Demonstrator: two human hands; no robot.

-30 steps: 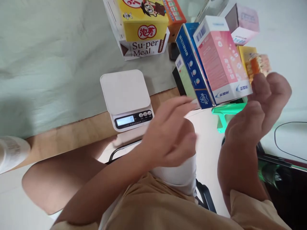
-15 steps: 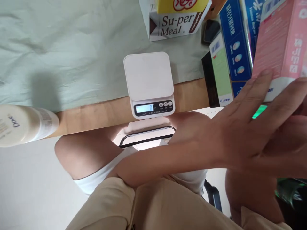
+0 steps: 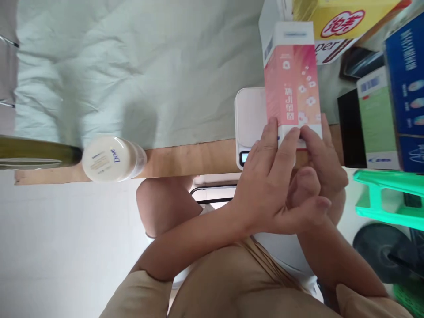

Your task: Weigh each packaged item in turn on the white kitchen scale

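Note:
A pink and white carton [image 3: 293, 79] extends away from me above the right part of a white kitchen scale [image 3: 251, 115]. Whether it rests on the scale or is held over it, I cannot tell. The fingers of my left hand [image 3: 265, 185] press on the carton's near end and left edge, the thumb pointing out to the right. Around the near right corner curls my right hand [image 3: 326, 163], partly hidden behind the left. Only a corner of the scale's lit display shows beside my left fingers.
A cream Dove bottle [image 3: 106, 159] and a dark green bottle [image 3: 36, 152] stand along the wooden table edge [image 3: 192, 159]. To the right are green [image 3: 379, 119] and blue boxes [image 3: 409, 88]. A yellow package [image 3: 351, 20] lies behind; a green stool [image 3: 391, 194] stands below right.
The pink carton has come left from the boxes at the right to above the scale, with both my hands now on it. My view has shifted left.

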